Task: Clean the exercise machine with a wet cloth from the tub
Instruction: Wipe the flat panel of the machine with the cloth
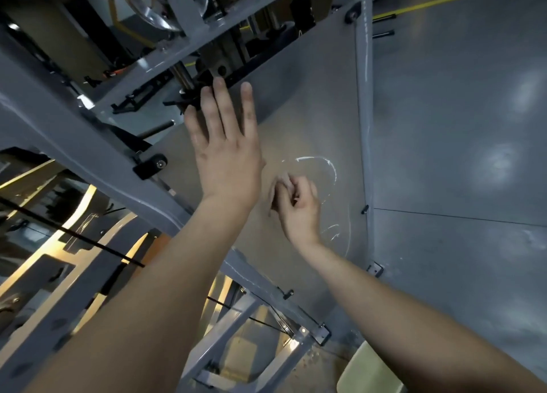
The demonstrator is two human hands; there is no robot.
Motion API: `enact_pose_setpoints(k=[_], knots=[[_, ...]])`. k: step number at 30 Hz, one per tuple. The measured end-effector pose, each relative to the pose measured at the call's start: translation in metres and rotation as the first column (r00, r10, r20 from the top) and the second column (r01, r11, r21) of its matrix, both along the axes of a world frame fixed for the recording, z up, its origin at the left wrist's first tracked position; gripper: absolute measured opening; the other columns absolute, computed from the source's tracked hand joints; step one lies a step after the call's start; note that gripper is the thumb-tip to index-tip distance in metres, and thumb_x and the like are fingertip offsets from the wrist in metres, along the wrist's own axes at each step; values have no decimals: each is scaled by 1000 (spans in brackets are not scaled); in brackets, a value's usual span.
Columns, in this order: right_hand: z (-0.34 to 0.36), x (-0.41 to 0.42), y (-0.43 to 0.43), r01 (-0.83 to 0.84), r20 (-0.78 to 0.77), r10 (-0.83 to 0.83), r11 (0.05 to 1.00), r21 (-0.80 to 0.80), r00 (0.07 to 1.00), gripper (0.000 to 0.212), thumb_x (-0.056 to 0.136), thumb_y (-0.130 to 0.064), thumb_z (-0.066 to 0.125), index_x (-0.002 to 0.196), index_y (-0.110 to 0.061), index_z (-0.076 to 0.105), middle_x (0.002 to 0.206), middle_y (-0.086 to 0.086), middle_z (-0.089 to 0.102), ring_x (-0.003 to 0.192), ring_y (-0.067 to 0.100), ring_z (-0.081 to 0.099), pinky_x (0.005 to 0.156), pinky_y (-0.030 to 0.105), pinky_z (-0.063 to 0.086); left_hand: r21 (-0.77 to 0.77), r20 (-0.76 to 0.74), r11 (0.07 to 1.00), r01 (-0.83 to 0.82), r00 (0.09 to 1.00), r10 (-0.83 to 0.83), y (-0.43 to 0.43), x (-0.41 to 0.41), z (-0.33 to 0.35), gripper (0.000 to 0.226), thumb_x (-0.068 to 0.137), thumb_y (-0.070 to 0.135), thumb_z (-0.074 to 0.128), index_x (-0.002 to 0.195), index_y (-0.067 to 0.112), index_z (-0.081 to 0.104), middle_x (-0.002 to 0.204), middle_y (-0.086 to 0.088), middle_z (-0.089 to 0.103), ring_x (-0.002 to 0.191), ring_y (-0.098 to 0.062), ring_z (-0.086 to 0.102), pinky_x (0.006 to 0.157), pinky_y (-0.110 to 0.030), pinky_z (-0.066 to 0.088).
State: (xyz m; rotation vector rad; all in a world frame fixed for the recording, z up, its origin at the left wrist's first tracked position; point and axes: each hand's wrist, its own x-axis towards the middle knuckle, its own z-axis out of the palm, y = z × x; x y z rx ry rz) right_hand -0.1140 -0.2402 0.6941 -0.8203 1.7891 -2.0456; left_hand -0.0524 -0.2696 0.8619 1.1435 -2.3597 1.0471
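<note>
Exercise machine (59, 132) — grey frame filling the left. Its flat panel (310, 96) bears white smears (330, 167). Left hand (228, 156): released, fingers straight, against the panel. Right hand (296, 206): fingers curled beside the smears — blurred, grasp cannot be told. Grey floor (458, 126) at right.

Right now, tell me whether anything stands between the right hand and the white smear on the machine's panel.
Nothing visible does. The right hand, fingers curled, is at the grey panel just left of the white smear. The left hand lies flat higher up, clear of it. No cloth shows.
</note>
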Motion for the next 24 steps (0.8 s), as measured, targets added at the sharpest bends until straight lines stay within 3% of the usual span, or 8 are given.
enact_pose_setpoints(k=[3,9,12,14,18,20,24], knots=[[6,9,7,-92,-174,82,994,-51,981,20,100,-19,61,113,-7,71,105,4,55,94,11,61,86,15,47,-39,-6,999,1,1000,-2,-2,0,-2,112,84,40,78,162,6,6,163,-33,16,150,-49,21,120,-64,16],[26,-17,-9,91,-155,-106,991,-103,982,23,96,-10,55,111,-5,71,108,6,55,98,18,63,90,28,51,-45,-4,999,8,1000,-8,-8,0,-4,108,86,38,76,162,5,7,162,-34,17,149,-50,23,119,-64,18],[10,4,5,-64,-259,46,996,-62,965,26,98,-22,49,108,-10,69,99,5,54,88,14,60,86,26,51,-33,8,999,0,1000,1,-6,1,-4,113,84,42,77,163,6,5,163,-33,16,150,-49,22,119,-64,18],[8,-4,4,-131,-336,105,990,-55,936,20,98,-17,48,100,-10,67,92,6,55,84,11,57,85,33,53,-32,12,999,-6,1000,7,-6,1,-4,116,82,44,79,163,7,4,164,-32,14,151,-47,21,120,-63,18],[28,-32,-13,132,-223,-143,989,-64,964,20,94,-3,59,109,-4,72,103,10,57,92,13,57,86,14,45,-15,-12,1000,13,1000,-13,-6,2,-3,116,82,42,79,163,8,4,166,-27,10,151,-46,19,120,-62,16],[32,-24,-13,162,-167,-173,984,-79,971,23,97,-10,58,115,-6,71,106,12,56,93,13,58,87,19,47,-42,-10,999,6,1000,-6,-5,1,-3,115,82,43,78,163,9,5,167,-24,11,150,-45,21,120,-61,18],[19,5,8,-51,-266,34,997,-59,963,31,101,-29,47,107,-8,68,96,8,51,81,7,59,79,29,52,-94,-18,995,-25,1000,23,-5,-1,-4,112,80,41,80,163,10,12,162,-21,24,143,-44,29,118,-59,21]])
